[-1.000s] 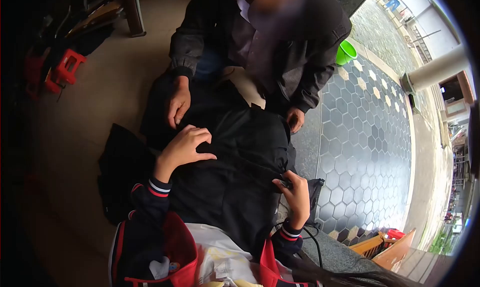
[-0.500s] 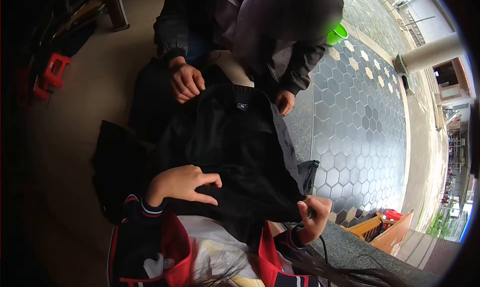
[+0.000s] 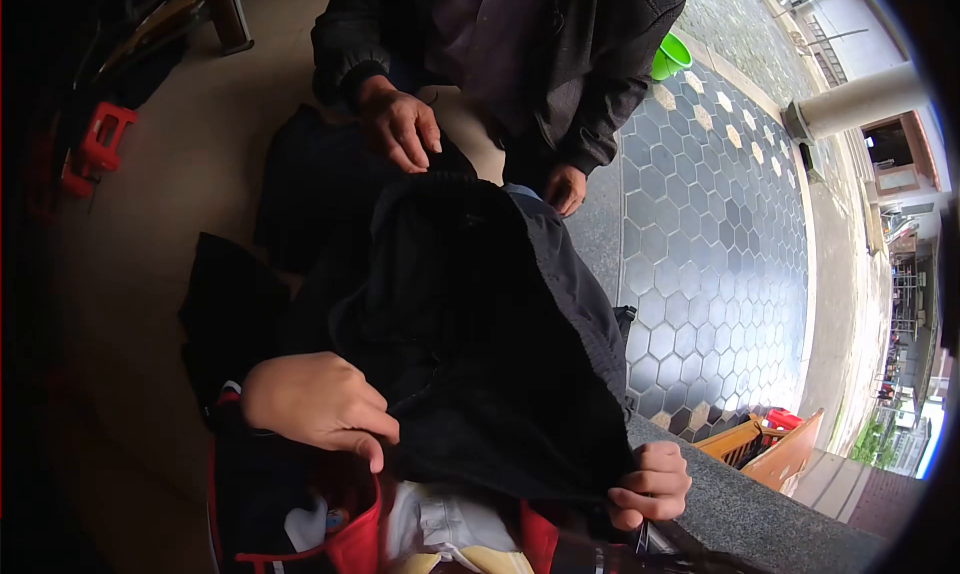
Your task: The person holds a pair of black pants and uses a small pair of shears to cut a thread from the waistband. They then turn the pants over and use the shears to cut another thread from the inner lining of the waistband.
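A black garment (image 3: 480, 344) with a gathered, elastic-looking edge is spread between me and a person opposite. My left hand (image 3: 320, 404) is closed at its near left side, thumb and fingers pinching the cloth. At the near right corner, my right hand (image 3: 655, 484) has its fingers curled tightly round the edge. The cloth between my hands hangs fairly taut above my lap. The other person's one hand (image 3: 400, 124) is over the far edge, fingers bent down towards it. Their other hand (image 3: 567, 189) rests beside the garment's far right side.
More dark cloth (image 3: 225, 319) lies to the left. A red plastic stool (image 3: 105, 139) stands on the floor at far left. On the right are a grey stone ledge (image 3: 740, 504), hexagonal tiles (image 3: 700, 244), a green bucket (image 3: 670, 56) and a wooden piece (image 3: 785, 454).
My left hand has moved down and left and closed from spread fingers onto the cloth. My right hand has shifted down and right, stretching the edge. The other person's hand has moved right.
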Demonstrator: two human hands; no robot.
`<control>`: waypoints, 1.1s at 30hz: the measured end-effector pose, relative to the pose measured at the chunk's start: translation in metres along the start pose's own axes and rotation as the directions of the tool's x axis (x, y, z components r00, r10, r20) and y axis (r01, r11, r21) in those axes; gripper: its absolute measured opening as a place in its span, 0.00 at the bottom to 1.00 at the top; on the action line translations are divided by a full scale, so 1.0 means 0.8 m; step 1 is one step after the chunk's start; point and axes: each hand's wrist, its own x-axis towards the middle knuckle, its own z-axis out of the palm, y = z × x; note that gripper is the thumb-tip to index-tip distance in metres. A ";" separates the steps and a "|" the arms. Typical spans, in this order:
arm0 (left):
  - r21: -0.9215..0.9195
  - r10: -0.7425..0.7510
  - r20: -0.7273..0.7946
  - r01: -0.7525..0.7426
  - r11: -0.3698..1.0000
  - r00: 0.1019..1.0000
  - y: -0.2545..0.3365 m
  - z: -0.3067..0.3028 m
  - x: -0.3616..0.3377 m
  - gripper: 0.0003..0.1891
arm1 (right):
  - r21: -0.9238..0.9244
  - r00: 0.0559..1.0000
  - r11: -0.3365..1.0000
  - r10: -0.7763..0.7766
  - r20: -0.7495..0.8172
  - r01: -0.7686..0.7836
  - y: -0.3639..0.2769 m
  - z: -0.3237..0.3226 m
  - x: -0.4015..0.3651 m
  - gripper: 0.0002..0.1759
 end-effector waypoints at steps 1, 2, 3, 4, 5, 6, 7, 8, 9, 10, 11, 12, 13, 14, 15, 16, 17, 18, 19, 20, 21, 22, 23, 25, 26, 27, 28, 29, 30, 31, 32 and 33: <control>0.036 -0.075 0.028 0.074 0.997 0.997 0.000 -0.005 -0.004 0.19 | 0.080 0.997 0.996 -0.052 0.061 0.047 -0.006 -0.001 0.006 0.17; 0.051 -0.051 -0.005 0.051 0.997 0.999 0.002 -0.008 -0.008 0.18 | 0.124 0.991 0.990 -0.076 0.114 0.061 -0.011 -0.001 0.014 0.16; 0.050 -0.048 -0.004 0.048 0.998 0.999 0.008 -0.015 -0.009 0.18 | 0.121 0.991 0.991 -0.074 0.115 0.060 -0.016 0.001 0.022 0.16; 0.101 -0.060 0.071 0.053 0.994 0.996 0.014 -0.021 -0.010 0.17 | 0.194 0.981 0.977 -0.117 0.152 0.086 -0.021 0.005 0.029 0.13; 0.151 -0.075 0.145 0.053 0.987 0.986 0.019 -0.028 -0.009 0.17 | 0.267 0.969 0.957 -0.162 0.186 0.109 -0.025 0.010 0.036 0.12; 0.150 -0.072 0.146 0.050 0.987 0.987 0.019 -0.031 -0.007 0.17 | 0.457 0.971 0.883 -0.193 0.140 0.110 -0.024 0.016 0.043 0.09; 0.099 -0.128 0.001 0.127 0.987 0.992 0.020 -0.033 -0.002 0.15 | 0.455 0.971 0.884 -0.192 0.143 0.108 -0.027 0.023 0.037 0.09; 0.037 -0.188 -0.142 0.195 0.980 0.972 0.019 -0.037 0.003 0.13 | 0.526 0.964 0.811 -0.258 -0.072 0.256 -0.031 0.031 0.027 0.10; 0.013 -0.204 -0.259 0.215 0.977 0.944 0.002 -0.042 0.010 0.14 | 0.558 0.912 0.722 -0.294 -0.287 0.408 -0.035 0.036 0.022 0.10; -0.041 -0.217 -0.396 0.219 0.975 0.892 -0.014 -0.050 0.023 0.17 | 0.588 0.894 0.673 -0.322 -0.312 0.448 -0.034 0.039 0.026 0.10; 0.110 -0.143 -0.524 0.234 0.966 0.840 -0.038 -0.059 0.036 0.23 | 0.588 0.895 0.674 -0.322 -0.310 0.446 -0.034 0.039 0.030 0.10; 0.324 -0.010 -0.647 0.288 0.901 0.762 -0.061 -0.063 0.048 0.28 | 0.559 0.935 0.750 -0.267 -0.235 0.354 -0.034 0.037 0.034 0.09; 0.462 0.005 -0.654 0.394 0.794 0.756 -0.079 -0.071 0.055 0.31 | 0.520 0.965 0.814 -0.205 -0.163 0.261 -0.034 0.034 0.035 0.09; 0.484 0.051 -0.672 0.386 0.786 0.739 -0.111 -0.075 0.058 0.28 | 0.341 0.981 0.920 -0.176 -0.080 0.193 -0.034 0.021 0.025 0.13; 0.484 0.051 -0.674 0.389 0.784 0.737 -0.132 -0.082 0.062 0.28 | 0.344 0.981 0.919 -0.179 -0.079 0.195 -0.028 0.025 0.017 0.13; 0.321 -0.147 -0.612 0.413 0.852 0.777 -0.148 -0.087 0.064 0.24 | 0.145 0.967 0.978 -0.116 -0.228 0.151 -0.019 0.031 0.012 0.12; 0.147 -0.325 -0.502 0.450 0.881 0.801 -0.159 -0.087 0.065 0.21 | -0.051 0.921 0.996 -0.081 -0.380 0.067 -0.015 0.036 0.011 0.11; 0.147 -0.323 -0.504 0.448 0.882 0.801 -0.166 -0.084 0.065 0.21 | -0.248 0.929 0.964 -0.005 -0.369 -0.094 -0.011 0.039 0.016 0.11; 0.130 -0.336 -0.493 0.451 0.883 0.802 -0.171 -0.082 0.064 0.17 | -0.433 0.924 0.868 0.073 -0.375 -0.244 -0.008 0.041 0.020 0.12; 0.113 -0.350 -0.481 0.452 0.885 0.804 -0.176 -0.080 0.063 0.14 | -0.577 0.930 0.742 0.179 -0.322 -0.342 -0.002 0.037 0.018 0.11; 0.113 -0.349 -0.479 0.451 0.886 0.805 -0.173 -0.082 0.062 0.14 | -0.705 0.913 0.581 0.291 -0.287 -0.407 0.005 0.034 0.012 0.11; 0.003 -0.335 -0.406 0.367 0.930 0.850 -0.167 -0.086 0.060 0.13 | -0.708 0.881 0.532 0.357 -0.311 -0.465 0.019 0.038 0.010 0.11; -0.115 -0.308 -0.337 0.286 0.951 0.890 -0.164 -0.088 0.058 0.13 | -0.708 0.844 0.480 0.421 -0.333 -0.519 0.036 0.045 0.008 0.10; -0.332 -0.232 -0.301 0.126 0.935 0.925 -0.174 -0.076 0.058 0.14 | -0.714 0.805 0.429 0.497 -0.324 -0.552 0.069 0.054 -0.003 0.09; -0.533 -0.145 -0.284 -0.030 0.846 0.948 -0.178 -0.069 0.059 0.15 | -0.672 0.758 0.431 0.572 -0.313 -0.603 0.081 0.060 -0.008 0.10; -0.536 -0.149 -0.280 -0.026 0.844 0.948 -0.180 -0.063 0.060 0.15 | -0.643 0.729 0.445 0.627 -0.273 -0.623 0.095 0.065 -0.014 0.09; -0.585 -0.121 -0.256 -0.054 0.809 0.959 -0.180 -0.057 0.064 0.15 | -0.672 0.720 0.429 0.656 -0.229 -0.604 0.106 0.070 -0.020 0.08; -0.633 -0.090 -0.234 -0.082 0.770 0.968 -0.183 -0.053 0.067 0.14 | -0.700 0.707 0.414 0.683 -0.185 -0.582 0.116 0.075 -0.026 0.08; -0.663 -0.072 -0.235 -0.106 0.741 0.969 -0.191 -0.046 0.070 0.14 | -0.691 0.699 0.427 0.698 -0.158 -0.583 0.124 0.080 -0.032 0.07; -0.667 -0.070 -0.231 -0.106 0.737 0.970 -0.198 -0.041 0.074 0.14 | -0.683 0.691 0.441 0.711 -0.130 -0.583 0.132 0.084 -0.038 0.08; -0.685 -0.094 -0.268 -0.121 0.718 0.959 -0.204 -0.035 0.077 0.14 | -0.644 0.680 0.459 0.721 -0.131 -0.612 0.139 0.086 -0.047 0.11; -0.703 -0.120 -0.304 -0.137 0.698 0.945 -0.207 -0.031 0.079 0.14 | -0.646 0.675 0.454 0.726 -0.130 -0.613 0.143 0.087 -0.052 0.11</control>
